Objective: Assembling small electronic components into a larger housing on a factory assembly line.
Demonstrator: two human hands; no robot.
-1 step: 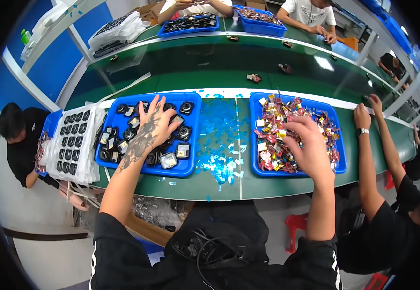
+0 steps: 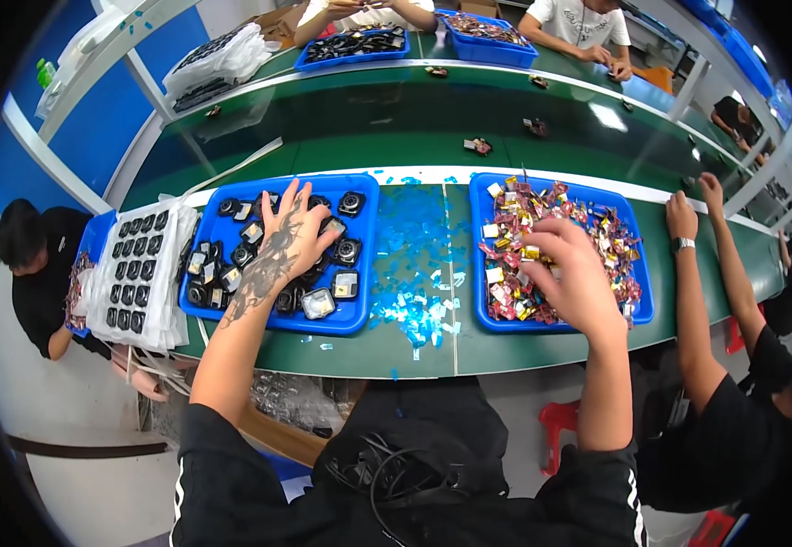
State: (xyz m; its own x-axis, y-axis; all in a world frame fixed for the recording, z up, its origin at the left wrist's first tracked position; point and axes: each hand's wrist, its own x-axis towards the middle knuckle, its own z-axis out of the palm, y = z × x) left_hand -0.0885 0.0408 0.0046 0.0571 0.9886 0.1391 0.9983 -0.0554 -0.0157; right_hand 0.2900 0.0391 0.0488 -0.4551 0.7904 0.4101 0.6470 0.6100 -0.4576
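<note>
My left hand (image 2: 288,244) rests over a blue tray (image 2: 369,260), its fingers spread among black square modules (image 2: 346,284) with round lens-like fronts. I see nothing gripped in it; what lies under the palm is hidden. Above a second blue tray (image 2: 476,228), to the right, hovers my right hand (image 2: 585,287), thumb and forefinger curved with a gap between them. That tray is heaped with small red, yellow and white parts (image 2: 508,296) that look like little flexible circuit pieces. The other fingertips of this hand are partly hidden.
Small blue film pieces (image 2: 409,319) lie scattered between the trays. A stack of white trays (image 2: 131,273) with black modules stands at left. Beyond runs a green conveyor belt (image 2: 368,123) carrying a few parts. A co-worker's hands (image 2: 681,219) are at right; others work across and at left.
My right thumb has shifted slightly left and up over the heaped parts. My left hand stays in place.
</note>
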